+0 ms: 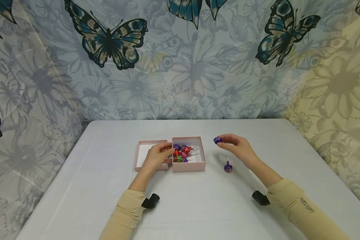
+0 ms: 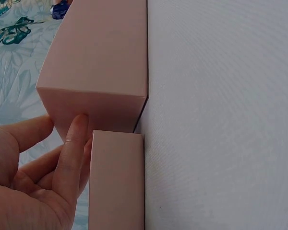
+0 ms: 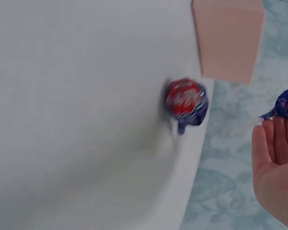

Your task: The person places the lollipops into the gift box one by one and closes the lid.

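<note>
Between the thumb and fingertips of my right hand [image 1: 241, 150] is a purple-wrapped lollipop [image 1: 217, 140], held above the table. Its wrapper also shows at the right edge of the right wrist view. Below that hand, another lollipop [image 1: 228, 167] lies on the table, its wrapper red and blue in the right wrist view. My left hand [image 1: 157, 155] touches the left wall of a pink box [image 1: 189, 167] with extended fingers, as the left wrist view shows. Inside the box, several wrapped lollipops [image 1: 182, 154] lie in a heap, white sticks pointing right.
A shallow pink lid or tray [image 1: 136, 156] with a white inside sits left of the box, partly under my left hand. Both stand on a white-covered table [image 1: 180, 206]. Behind it hangs a butterfly-patterned cloth [image 1: 195, 83].
</note>
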Available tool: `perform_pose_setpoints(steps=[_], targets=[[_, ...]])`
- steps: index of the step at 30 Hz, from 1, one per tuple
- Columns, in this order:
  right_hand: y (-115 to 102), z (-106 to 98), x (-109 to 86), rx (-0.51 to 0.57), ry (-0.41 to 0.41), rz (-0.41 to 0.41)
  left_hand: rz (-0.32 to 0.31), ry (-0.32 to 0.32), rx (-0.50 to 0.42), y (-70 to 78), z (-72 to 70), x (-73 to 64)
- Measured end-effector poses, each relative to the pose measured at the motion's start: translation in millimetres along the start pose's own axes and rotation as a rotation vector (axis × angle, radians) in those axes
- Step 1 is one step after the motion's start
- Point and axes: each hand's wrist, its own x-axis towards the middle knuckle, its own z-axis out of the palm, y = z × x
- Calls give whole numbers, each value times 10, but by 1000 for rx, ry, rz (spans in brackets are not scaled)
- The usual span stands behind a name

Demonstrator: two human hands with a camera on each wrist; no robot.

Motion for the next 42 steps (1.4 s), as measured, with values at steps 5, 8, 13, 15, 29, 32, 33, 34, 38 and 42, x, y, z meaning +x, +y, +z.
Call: perform_pose_setpoints(steps=[5,8,13,15,29,32,33,34,38,42], targets=[[-159,69,-23,141,-17,20,6,-5,-5,7,-6,4],[-252,129,-33,202,-31,21,4,-7,-3,10,-8,6],[-382,247,-42,263,-72,3,3,-10,-2,6,-8,5],[-413,298,-35,279,-94,-8,-3,-10,-11,6,-10,7],[-517,638,101,87,-230,-82,-11,-3,-42,31,-6,-16],[-540,688,126,-38,-247,-152,-8,-2,-32,28,-8,-15],[-547,705,135,-81,-252,-188,-8,-1,-32,28,-9,-16],[-550,721,144,-123,-255,-224,-8,-2,-31,28,-9,-14],[-575,797,176,-252,-283,-340,2,-7,-33,26,-12,-14],[-596,877,206,-354,-288,-390,11,-11,-28,25,-16,-13]])
